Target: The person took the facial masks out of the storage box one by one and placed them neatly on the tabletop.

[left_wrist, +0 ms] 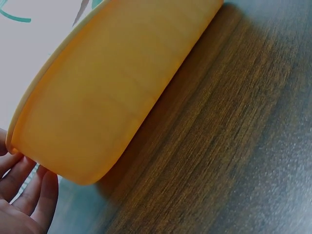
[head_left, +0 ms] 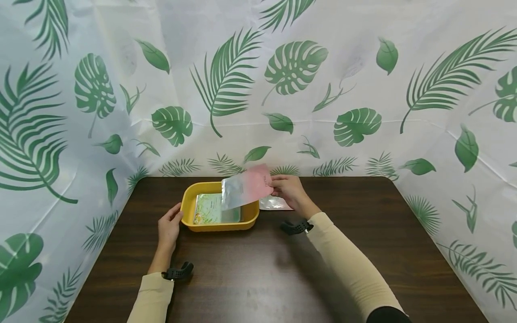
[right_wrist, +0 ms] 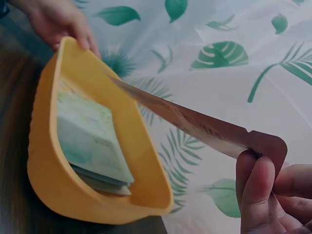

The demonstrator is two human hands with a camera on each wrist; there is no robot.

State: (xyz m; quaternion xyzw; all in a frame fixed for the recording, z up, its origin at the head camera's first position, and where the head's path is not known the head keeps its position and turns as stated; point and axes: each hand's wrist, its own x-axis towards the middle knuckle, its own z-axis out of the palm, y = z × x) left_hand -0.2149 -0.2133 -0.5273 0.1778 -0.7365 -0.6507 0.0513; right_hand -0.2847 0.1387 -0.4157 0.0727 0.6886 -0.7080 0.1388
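A yellow plastic bin [head_left: 220,227] stands on the table, with a small stack of green-and-white flat packets [head_left: 208,208] lying inside. My left hand [head_left: 168,226] grips the bin's left end, thumb at the rim and fingers against the outside wall. Between thumb and fingers, my right hand [head_left: 291,192] pinches one end of a pink-and-silver foil packet [head_left: 246,186], which looks like a sheet mask sachet. That packet is tilted, its silver end over the bin's opening. On the table under the right hand lies another silvery packet [head_left: 276,204], partly hidden.
The dark wooden table [head_left: 242,273] ends at the back against a white cloth backdrop [head_left: 242,89] printed with green leaves. Black wrist straps [head_left: 296,227] sit on both forearms over cream sleeves [head_left: 351,264].
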